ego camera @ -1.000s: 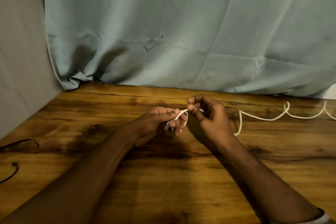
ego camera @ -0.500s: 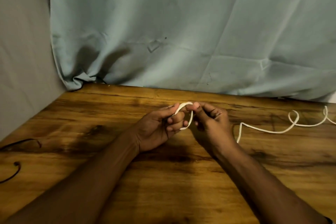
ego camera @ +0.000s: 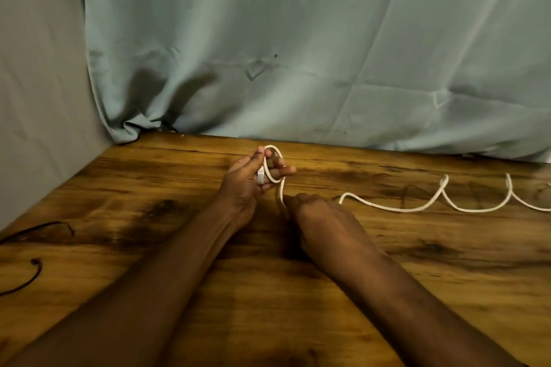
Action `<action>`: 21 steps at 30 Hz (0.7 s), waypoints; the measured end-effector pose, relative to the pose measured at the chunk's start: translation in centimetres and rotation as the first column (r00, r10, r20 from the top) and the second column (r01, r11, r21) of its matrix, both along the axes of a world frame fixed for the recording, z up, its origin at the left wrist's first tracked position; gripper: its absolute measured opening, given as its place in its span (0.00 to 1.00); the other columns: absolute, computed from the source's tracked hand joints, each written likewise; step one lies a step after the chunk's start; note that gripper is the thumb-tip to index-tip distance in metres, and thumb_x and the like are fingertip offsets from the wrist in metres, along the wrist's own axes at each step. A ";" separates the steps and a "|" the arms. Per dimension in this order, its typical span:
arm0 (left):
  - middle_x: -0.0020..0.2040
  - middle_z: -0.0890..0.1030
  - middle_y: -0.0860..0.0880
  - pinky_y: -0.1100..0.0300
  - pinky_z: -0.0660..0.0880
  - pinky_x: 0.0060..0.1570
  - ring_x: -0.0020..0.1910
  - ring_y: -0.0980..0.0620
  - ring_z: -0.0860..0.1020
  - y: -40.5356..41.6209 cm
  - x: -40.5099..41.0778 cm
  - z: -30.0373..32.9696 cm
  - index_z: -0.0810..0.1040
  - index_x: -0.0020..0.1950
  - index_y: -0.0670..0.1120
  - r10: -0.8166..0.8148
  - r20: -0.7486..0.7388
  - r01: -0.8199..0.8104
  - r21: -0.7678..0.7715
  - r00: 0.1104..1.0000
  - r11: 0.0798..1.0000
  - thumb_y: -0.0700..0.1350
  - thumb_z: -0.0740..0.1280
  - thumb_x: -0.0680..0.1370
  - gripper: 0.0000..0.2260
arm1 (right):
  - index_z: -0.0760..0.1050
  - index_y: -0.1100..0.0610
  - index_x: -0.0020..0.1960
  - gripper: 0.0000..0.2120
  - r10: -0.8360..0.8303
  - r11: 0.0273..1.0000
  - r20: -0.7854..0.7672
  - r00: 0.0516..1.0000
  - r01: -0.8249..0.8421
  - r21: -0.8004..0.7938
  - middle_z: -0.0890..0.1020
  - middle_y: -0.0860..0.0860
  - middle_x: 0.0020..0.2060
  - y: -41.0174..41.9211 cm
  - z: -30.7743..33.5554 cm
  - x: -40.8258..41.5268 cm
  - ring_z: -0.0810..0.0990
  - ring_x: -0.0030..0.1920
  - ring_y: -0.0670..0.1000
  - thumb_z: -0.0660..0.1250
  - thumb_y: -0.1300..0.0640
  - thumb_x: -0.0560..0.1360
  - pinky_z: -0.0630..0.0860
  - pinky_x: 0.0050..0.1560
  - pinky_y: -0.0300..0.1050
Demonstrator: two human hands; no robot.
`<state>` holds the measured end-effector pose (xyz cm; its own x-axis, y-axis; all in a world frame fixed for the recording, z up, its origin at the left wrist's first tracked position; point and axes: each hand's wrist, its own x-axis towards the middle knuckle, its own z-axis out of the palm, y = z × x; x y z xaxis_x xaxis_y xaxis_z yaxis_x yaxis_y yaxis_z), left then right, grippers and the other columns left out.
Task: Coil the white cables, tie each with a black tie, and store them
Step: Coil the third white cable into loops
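Note:
A white cable [ego camera: 417, 208] trails in waves across the wooden table [ego camera: 328, 322] from the right edge toward the middle. Its near end forms one small loop around the fingers of my left hand [ego camera: 250, 179], which holds the plug end against the palm. My right hand [ego camera: 313, 211] sits just below and to the right, fingers closed on the cable where it leaves the loop. Two black ties lie at the far left: one [ego camera: 44, 228] stretched thin, another [ego camera: 28, 275] curved with a small knob end.
A pale blue-green cloth [ego camera: 298, 53] hangs behind the table's back edge. A grey wall [ego camera: 35, 98] stands along the left side. Bare wood shows in front of my forearms.
The loop on my left fingers has grown and stands upright. My right hand has slid down and back along the cable, away from the left fingertips. More cable has been drawn leftward.

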<state>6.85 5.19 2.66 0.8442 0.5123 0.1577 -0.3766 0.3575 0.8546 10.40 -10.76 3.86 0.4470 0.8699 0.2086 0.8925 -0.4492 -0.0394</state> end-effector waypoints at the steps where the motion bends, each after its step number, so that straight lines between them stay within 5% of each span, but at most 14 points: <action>1: 0.39 0.85 0.48 0.54 0.77 0.49 0.42 0.48 0.86 -0.3 0.0 0.1 0.74 0.46 0.45 -0.006 -0.018 0.007 0.034 1.000 0.999 0.46 0.55 0.86 0.13 | 0.74 0.51 0.67 0.17 -0.001 1.000 0.022 1.000 0.001 -0.002 0.80 0.51 0.59 -0.1 0.3 -0.1 0.81 0.56 0.55 0.67 0.62 0.80 0.77 0.52 0.50; 6: 0.50 0.86 0.40 0.59 0.80 0.34 0.47 0.44 0.86 -1.2 -0.1 0.3 0.71 0.48 0.44 -0.080 -0.094 0.090 0.116 0.992 0.989 0.47 0.55 0.86 0.11 | 0.77 0.46 0.61 0.08 0.058 0.991 0.126 0.990 -0.073 0.112 0.85 0.49 0.52 -1.0 1.1 0.0 0.84 0.50 0.54 0.63 0.52 0.84 0.79 0.48 0.50; 13: 0.35 0.81 0.52 0.62 0.73 0.37 0.35 0.57 0.78 -2.2 0.1 -0.7 0.80 0.44 0.46 -0.065 -0.178 0.152 0.534 0.982 0.832 0.40 0.59 0.85 0.14 | 0.79 0.45 0.57 0.08 0.071 0.883 0.014 0.997 -0.070 0.464 0.85 0.44 0.48 -2.1 0.3 2.7 0.82 0.47 0.48 0.70 0.46 0.79 0.79 0.45 0.51; 21: 0.36 0.84 0.42 0.62 0.78 0.36 0.31 0.48 0.83 -3.5 -0.4 -0.3 0.77 0.49 0.38 -0.279 -0.211 0.346 0.445 0.937 0.826 0.42 0.53 0.85 0.15 | 0.82 0.50 0.48 0.08 0.277 0.743 -0.191 0.942 -0.084 0.664 0.80 0.43 0.46 -2.3 -0.6 5.3 0.80 0.49 0.45 0.78 0.50 0.72 0.78 0.48 0.50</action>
